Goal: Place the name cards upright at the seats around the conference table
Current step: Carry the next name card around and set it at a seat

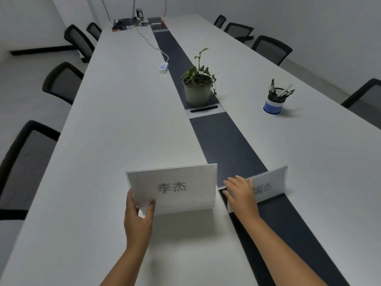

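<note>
Two name cards in hand at the near end of the conference table (115, 124).

The left hand (139, 219) pinches the lower left corner of a clear name card (173, 188), thumb in front and fingers behind, the card standing upright just ahead of it. The right hand (241, 195) lies with relaxed fingers against the left edge of a second name card (270, 183), which stands upright on the dark centre strip (224, 141) just right of the hand. Beyond both hands stand a potted plant (199, 85) and a pen pot (275, 100).

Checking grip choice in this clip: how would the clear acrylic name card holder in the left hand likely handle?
The clear acrylic name card holder likely stays stiff: its edges look straight though the left hand pinches one corner. Its glossy faces may be slippery. Standing tall, it could tip if nudged.
</note>
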`<action>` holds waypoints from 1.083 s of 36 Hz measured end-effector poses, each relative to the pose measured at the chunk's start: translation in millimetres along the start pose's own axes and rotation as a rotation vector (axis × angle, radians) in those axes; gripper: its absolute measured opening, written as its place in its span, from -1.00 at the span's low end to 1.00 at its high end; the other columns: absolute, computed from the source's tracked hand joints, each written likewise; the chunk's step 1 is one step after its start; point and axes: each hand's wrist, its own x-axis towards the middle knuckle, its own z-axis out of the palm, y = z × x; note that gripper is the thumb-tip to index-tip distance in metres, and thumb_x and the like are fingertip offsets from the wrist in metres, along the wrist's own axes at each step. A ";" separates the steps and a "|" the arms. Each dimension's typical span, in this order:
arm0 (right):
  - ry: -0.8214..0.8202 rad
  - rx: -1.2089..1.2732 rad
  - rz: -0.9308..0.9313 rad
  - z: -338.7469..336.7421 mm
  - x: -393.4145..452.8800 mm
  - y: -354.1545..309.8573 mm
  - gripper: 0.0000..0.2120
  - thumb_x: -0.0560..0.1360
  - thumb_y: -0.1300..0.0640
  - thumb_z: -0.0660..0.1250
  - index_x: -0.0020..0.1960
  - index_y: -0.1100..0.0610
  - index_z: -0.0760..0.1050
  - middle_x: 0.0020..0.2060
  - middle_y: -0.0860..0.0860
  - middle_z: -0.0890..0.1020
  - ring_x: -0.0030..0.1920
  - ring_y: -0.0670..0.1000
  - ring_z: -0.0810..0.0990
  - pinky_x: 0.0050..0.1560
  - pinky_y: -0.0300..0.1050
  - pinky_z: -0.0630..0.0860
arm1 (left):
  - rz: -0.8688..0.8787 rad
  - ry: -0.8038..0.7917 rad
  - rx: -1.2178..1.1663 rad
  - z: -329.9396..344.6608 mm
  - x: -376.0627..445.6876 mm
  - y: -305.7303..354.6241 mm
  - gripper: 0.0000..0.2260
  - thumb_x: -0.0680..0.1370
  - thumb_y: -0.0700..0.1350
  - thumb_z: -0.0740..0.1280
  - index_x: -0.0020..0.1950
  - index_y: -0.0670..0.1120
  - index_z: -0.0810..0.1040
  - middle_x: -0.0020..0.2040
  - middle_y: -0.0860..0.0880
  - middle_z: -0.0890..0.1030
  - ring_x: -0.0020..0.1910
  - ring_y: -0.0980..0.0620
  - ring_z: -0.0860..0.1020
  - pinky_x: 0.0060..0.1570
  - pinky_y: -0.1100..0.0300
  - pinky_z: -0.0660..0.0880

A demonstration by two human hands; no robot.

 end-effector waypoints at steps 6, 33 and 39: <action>0.071 0.112 0.082 1.5 -5.4 -2.8 -0.74 0.38 0.12 0.27 -0.01 0.23 0.57 -0.02 0.17 0.66 0.13 0.21 0.54 0.11 0.33 0.39 | -0.032 -0.022 -0.005 -4.3 -2.7 3.1 -0.37 0.45 -0.15 0.36 0.40 0.13 0.12 0.39 -0.03 0.35 0.30 -0.09 0.40 0.27 -0.10 0.37; -0.423 0.890 0.514 -13.1 -42.8 -79.1 -0.02 0.11 -0.11 0.48 0.37 -0.29 -0.01 -0.01 0.10 0.61 0.00 -0.01 0.59 0.14 -0.01 0.52 | -0.078 -0.491 -0.032 -79.9 27.0 -5.3 -0.30 0.08 0.21 0.32 0.21 0.14 0.30 0.06 0.17 0.50 0.04 0.19 0.48 -0.03 0.18 0.41; -0.482 0.940 0.527 -41.9 -107.3 -69.5 -0.19 0.09 -0.05 0.47 0.13 -0.54 0.09 0.10 0.16 0.54 0.04 -0.05 0.55 0.12 -0.16 0.50 | -0.126 -0.629 0.033 -96.0 -13.4 -11.4 -0.40 0.05 0.15 0.39 0.06 0.27 0.33 0.07 0.09 0.53 0.06 0.10 0.51 -0.10 0.23 0.47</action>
